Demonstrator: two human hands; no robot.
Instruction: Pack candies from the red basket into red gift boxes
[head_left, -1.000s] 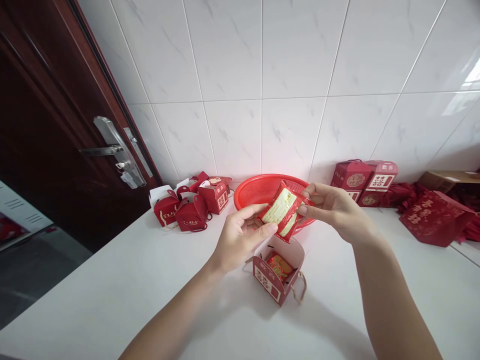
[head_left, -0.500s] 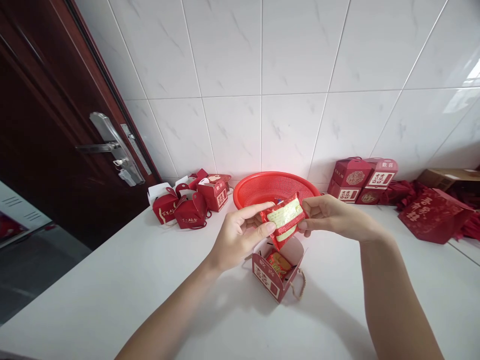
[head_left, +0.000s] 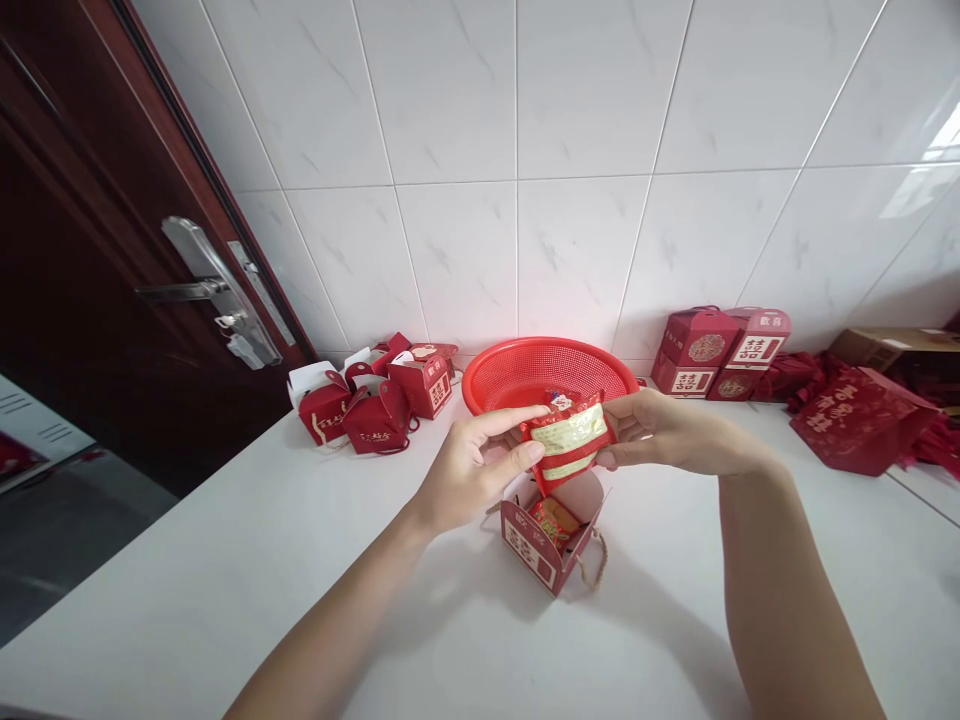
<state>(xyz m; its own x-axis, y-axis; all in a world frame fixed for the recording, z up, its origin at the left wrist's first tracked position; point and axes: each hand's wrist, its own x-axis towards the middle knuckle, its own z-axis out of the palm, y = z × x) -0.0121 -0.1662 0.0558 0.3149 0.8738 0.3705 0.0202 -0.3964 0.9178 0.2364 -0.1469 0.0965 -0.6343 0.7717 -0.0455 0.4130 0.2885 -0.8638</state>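
Observation:
Between my two hands is a red snack packet point(head_left: 571, 443) with pale yellow label panels. My left hand point(head_left: 480, 465) pinches its left side, thumb in front, while my right hand point(head_left: 660, 432) grips its right edge. Just below the packet stands an open red gift box point(head_left: 529, 548) with white characters and a twisted cord handle. Inside that box lies another red and gold wrapped packet point(head_left: 555, 522). Right behind my hands sits a red plastic colander point(head_left: 517, 365) with a small wrapped item point(head_left: 559, 400) in it, partly hidden by the held packet.
Several open red boxes point(head_left: 379, 415) cluster at the left by the door point(head_left: 90, 200). Stacked closed boxes point(head_left: 701, 338) stand against the tiled wall at right. Farther right are a large red box point(head_left: 859, 425) and a brown cardboard box point(head_left: 892, 348) on the white table point(head_left: 247, 560).
The packet between my hands has tilted to lie more level, its label now facing me more squarely. Both hands keep their hold. The camera view has shifted slightly.

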